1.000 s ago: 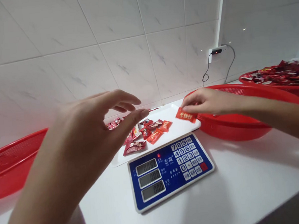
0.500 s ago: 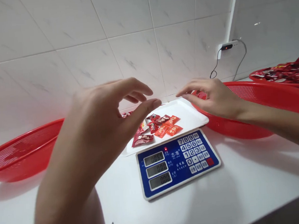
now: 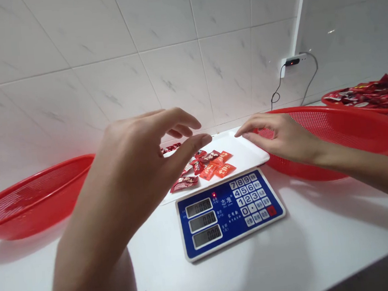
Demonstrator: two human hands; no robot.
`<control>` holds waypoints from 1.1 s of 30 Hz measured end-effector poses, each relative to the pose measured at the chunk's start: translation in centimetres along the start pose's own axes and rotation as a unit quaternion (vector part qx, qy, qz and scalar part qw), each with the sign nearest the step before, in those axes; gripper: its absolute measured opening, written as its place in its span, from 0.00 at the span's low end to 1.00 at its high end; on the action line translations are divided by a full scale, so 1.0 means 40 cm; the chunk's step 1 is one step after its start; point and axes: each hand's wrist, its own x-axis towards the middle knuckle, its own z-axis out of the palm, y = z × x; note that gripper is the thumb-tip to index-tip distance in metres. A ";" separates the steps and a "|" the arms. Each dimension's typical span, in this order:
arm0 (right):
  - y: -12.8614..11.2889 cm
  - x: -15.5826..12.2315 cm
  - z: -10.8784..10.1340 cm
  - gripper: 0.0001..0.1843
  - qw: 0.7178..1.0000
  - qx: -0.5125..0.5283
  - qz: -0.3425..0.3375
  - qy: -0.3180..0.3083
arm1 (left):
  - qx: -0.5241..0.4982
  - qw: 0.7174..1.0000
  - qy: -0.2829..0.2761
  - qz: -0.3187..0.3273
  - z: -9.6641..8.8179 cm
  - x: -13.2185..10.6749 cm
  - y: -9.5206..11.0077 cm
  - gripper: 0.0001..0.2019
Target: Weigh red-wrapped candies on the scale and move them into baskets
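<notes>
A white tray [image 3: 245,152] rests on a blue-faced digital weighing scale [image 3: 230,214], with several small red and orange wrapped packets [image 3: 212,165] lying in a loose group on it. My left hand [image 3: 150,154] hangs above the tray's left part, its fingers curved and apart, holding nothing and hiding some of the packets. My right hand [image 3: 278,138] is open and empty, its fingertips close to the tray's right part and its palm over a red mesh basket [image 3: 345,127].
Another red mesh basket [image 3: 38,197] lies to the left on the white counter [image 3: 325,242]. At the back right, a red basket [image 3: 363,99] is heaped with packets. A plugged-in white device [image 3: 290,62] with a dark cable is on the tiled wall.
My right hand no longer holds the red packet it had a second ago, and it has moved left toward the tray. My left hand has barely moved since the previous frame.
</notes>
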 end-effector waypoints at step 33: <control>0.017 0.189 0.144 0.35 0.908 0.030 0.118 -0.402 | -0.022 0.933 -0.322 -0.159 0.318 -0.023 -0.131 0.43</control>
